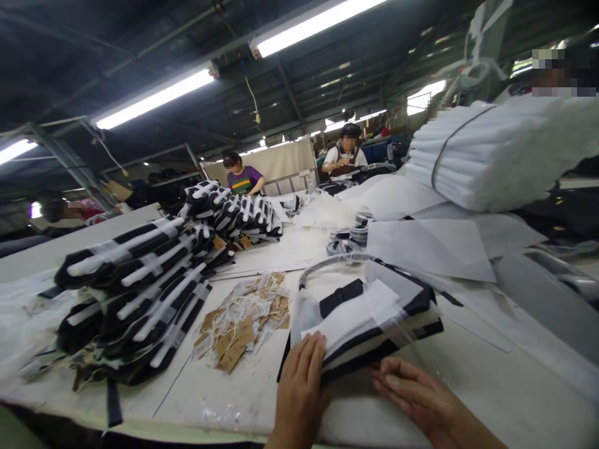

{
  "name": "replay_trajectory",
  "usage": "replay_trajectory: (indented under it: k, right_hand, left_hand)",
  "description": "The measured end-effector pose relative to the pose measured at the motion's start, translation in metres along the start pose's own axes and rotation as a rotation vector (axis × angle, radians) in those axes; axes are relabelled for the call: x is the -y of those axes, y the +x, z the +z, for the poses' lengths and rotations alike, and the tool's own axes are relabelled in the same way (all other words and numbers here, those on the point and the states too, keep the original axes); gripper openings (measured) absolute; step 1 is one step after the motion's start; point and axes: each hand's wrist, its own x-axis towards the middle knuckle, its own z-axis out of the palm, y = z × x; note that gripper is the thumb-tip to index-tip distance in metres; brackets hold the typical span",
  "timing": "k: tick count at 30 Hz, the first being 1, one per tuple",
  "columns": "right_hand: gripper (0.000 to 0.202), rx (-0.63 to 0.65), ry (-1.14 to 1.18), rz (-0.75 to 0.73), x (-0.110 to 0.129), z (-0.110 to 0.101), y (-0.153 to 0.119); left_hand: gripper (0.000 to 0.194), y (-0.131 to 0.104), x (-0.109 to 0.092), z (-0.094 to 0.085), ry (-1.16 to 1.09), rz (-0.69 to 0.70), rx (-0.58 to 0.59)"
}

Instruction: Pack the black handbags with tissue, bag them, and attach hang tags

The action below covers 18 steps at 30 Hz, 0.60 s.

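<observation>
A black and off-white fabric bag (407,304) lies on the table before me, with white sheets, a dark strap piece and clear film on its top. A pale wrapped handle arches from its far side. My left hand (302,377) grips the near left corner, fingers together over the top; its thumb is hidden. Along the bag's near lower edge, my right hand (416,390) holds on with bent fingers, some tips out of sight under the edge. Left of the bag is a loose heap of brown and white hang tags (241,321) with cords.
Stacked black and white bags (140,280) fill the table's left side. Behind the bag stand rolled strips (358,231). At right are white sheets (430,246) and a tied white bundle (477,153). Two people (243,174) work farther back; others are at the sides.
</observation>
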Motion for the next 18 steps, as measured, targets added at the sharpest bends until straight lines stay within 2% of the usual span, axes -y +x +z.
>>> replay_trajectory:
  k: [2, 5, 7, 9, 10, 11, 14, 16, 18]
  right_hand:
    - [0.038, 0.082, -0.277, 0.003, 0.015, -0.006, -0.003]
    - [0.041, 0.250, -0.735, -0.058, 0.058, -0.008, -0.005]
    - [0.048, 0.242, -0.955, -0.217, 0.089, -0.003, 0.007]
    - [0.038, 0.150, -1.082, -0.425, 0.108, 0.005, 0.034]
    - [0.034, 0.135, -1.103, -0.490, 0.112, 0.008, 0.053]
    - [0.037, 0.192, -1.122, -0.476, 0.112, 0.012, 0.074]
    - [0.038, 0.382, -1.121, -0.293, 0.094, 0.021, 0.136]
    - [0.030, 0.419, -1.130, -0.238, 0.079, 0.026, 0.167]
    - [0.025, 0.430, -1.133, -0.212, 0.068, 0.030, 0.187]
  left_hand:
    - [0.043, 0.002, -0.002, 0.001, 0.023, 0.037, -0.047]
    - [0.038, 0.004, -0.010, 0.000, 0.046, 0.114, -0.107]
    - [0.037, 0.006, -0.018, -0.002, 0.056, 0.127, -0.143]
    - [0.035, 0.007, -0.027, -0.006, 0.063, 0.123, -0.174]
    - [0.034, 0.008, -0.030, -0.008, 0.065, 0.126, -0.186]
    - [0.033, 0.008, -0.033, -0.009, 0.067, 0.133, -0.195]
    - [0.031, 0.007, -0.037, -0.009, 0.058, 0.146, -0.223]
    - [0.031, 0.006, -0.038, -0.002, 0.042, 0.130, -0.263]
    - [0.030, 0.002, -0.039, 0.008, 0.016, 0.087, -0.330]
